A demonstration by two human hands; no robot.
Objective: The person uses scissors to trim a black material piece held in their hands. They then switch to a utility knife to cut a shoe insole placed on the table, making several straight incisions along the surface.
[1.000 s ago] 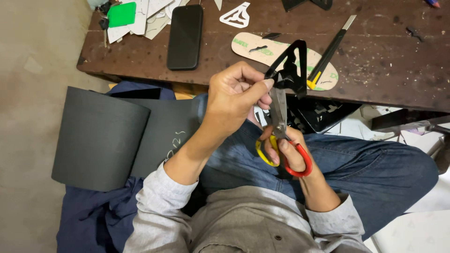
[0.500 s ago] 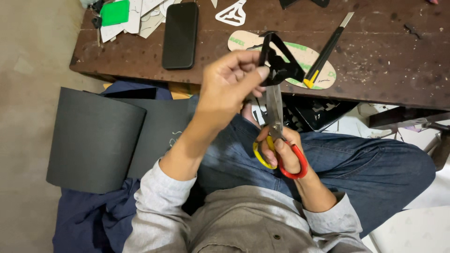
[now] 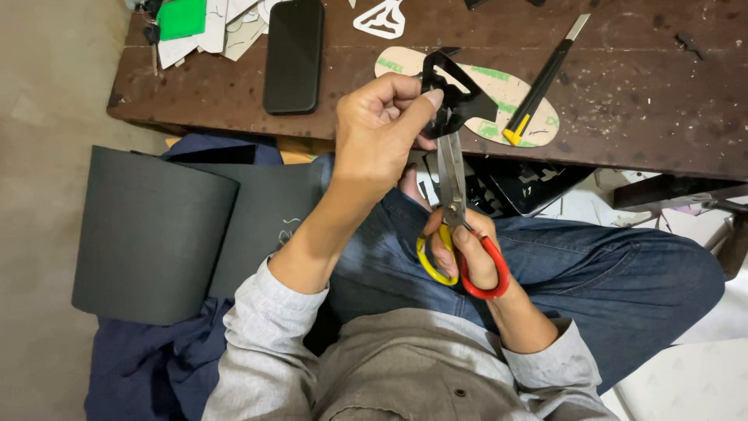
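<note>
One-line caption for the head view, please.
Left hand holds black cutout; right hand works scissors into it.

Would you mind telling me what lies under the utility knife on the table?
The knife rests on a tan sole-shaped template. The black cutout held by the left hand covers the template's middle.

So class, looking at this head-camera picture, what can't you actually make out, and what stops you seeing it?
- Scissors: blade tips hidden behind the black cut-out piece in the head view.
- Left hand: palm side turned away, so its grip is unclear.
- Right hand: fingertips hidden inside the handle loops.
- Green card: cut off by the top edge.
- Under the table: the dark clutter is too shadowed to identify.
</note>
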